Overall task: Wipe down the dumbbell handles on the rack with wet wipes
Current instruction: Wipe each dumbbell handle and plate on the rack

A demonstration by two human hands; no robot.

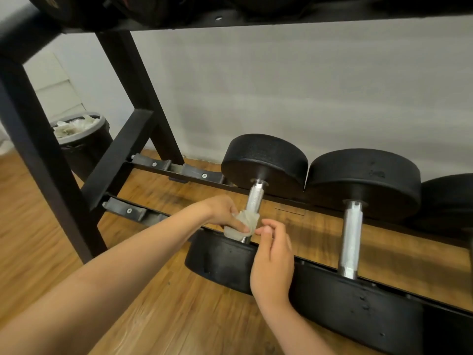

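Head view: a small raised mark (377,173) on the far head of the second dumbbell (363,175) is too blurred to read. The first dumbbell (265,160) lies across the two bottom rails of the rack (46,175), with its steel handle (254,198) bridging the gap between them. The left hand (220,211) grips a crumpled wipe (243,224) wrapped round the near end of that handle, one finger laid along the cloth. The right hand (272,260) is just beside it, its fingers curled with the tips at the wipe's right edge; whether they pinch the cloth cannot be told.

The second dumbbell touches the first, and a third (450,201) is cut off at the right edge. Screwed brackets (151,162) sit on the rails to the left. The rack's upper shelf (256,21) crosses the top of the view and carries dark weights. Behind the slanted legs stands a bin (82,139) with crumpled wipes inside, partly hidden by the frame. Below is a wooden floor (166,316), with a grey wall (281,85) behind.
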